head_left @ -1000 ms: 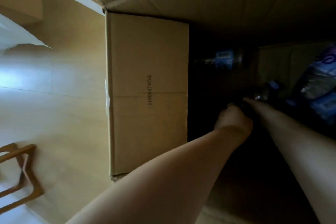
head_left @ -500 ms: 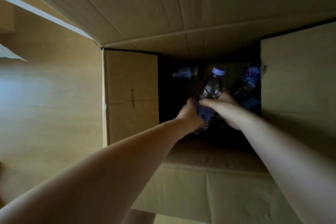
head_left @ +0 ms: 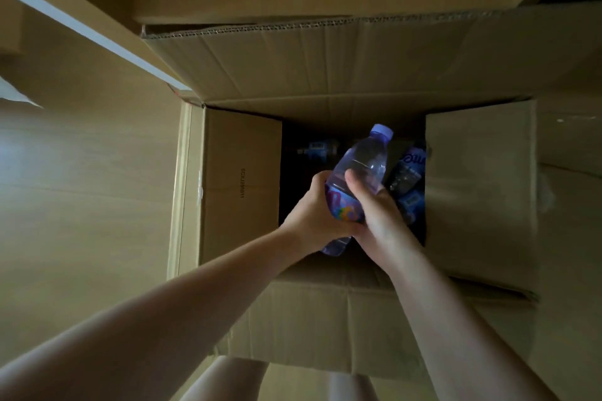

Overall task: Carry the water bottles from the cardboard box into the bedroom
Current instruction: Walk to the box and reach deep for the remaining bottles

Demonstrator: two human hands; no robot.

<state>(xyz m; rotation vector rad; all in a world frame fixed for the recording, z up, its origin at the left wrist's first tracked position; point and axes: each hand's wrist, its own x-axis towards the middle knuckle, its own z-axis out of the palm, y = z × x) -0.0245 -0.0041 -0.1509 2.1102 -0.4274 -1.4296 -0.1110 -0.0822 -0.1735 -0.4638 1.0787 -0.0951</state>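
Plastic bottle (head_left: 357,172) in both hands.

One open cardboard box (head_left: 325,329) on the floor, four flaps spread. Three water bottles in view: one held bottle (head_left: 356,172), two bottles in the box (head_left: 407,169) (head_left: 314,150). Two hands: left hand (head_left: 312,215), right hand (head_left: 374,218).

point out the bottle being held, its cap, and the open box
held bottle (head_left: 361,166), head view, on its clear upper body
bottle cap (head_left: 381,132), head view, on the cap's purple side
cardboard box (head_left: 241,185), head view, on its left inner flap
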